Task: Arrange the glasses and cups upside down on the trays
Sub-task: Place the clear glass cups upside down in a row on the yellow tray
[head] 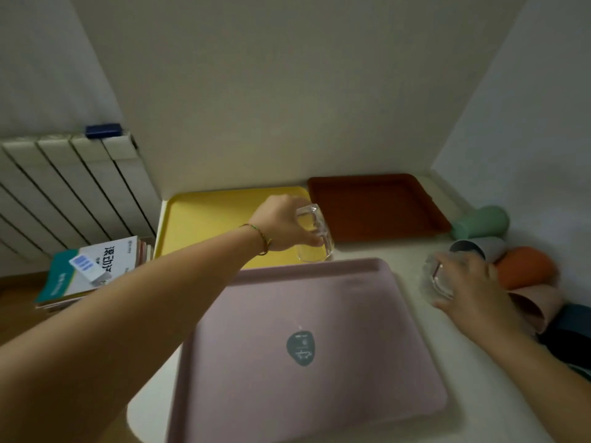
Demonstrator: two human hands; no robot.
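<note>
My left hand (283,223) grips a clear glass (316,236) from above, at the right front corner of the yellow tray (198,219). My right hand (470,289) holds a second clear glass (431,281) on the white table, just right of the pink tray (303,362). A brown tray (377,206) lies at the back right with nothing on it. Several plastic cups lie on their sides at the right: green (483,222), grey (483,247), orange (527,266), pink (534,305) and dark blue (569,334).
A stack of books (96,270) sits left of the table, below a white radiator (64,187) with a blue object on top. Walls close off the back and the right side.
</note>
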